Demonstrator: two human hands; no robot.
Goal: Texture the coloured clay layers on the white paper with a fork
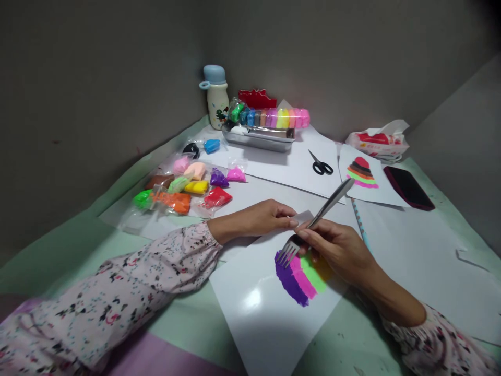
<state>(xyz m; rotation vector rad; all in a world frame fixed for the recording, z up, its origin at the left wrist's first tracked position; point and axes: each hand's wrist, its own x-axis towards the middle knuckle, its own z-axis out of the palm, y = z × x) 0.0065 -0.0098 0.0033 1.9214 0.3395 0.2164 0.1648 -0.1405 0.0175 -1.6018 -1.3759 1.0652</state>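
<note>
My right hand (340, 249) grips a metal fork (318, 219), its tines resting on the purple edge of a striped clay shape (300, 277) in purple, pink, green and yellow. That shape lies on a white sheet (254, 308) in front of me. My left hand (261, 218) lies on the top edge of the same sheet, fingers pressed together on the paper corner, close to the fork's neck.
Small bags of coloured clay (183, 185) lie at the left. At the back stand a metal tray (258, 138) with clay blocks and a small bottle (216, 99). Scissors (321, 166), another striped clay picture (362, 173), a tissue pack (378, 141) and a dark case (409, 188) sit to the right.
</note>
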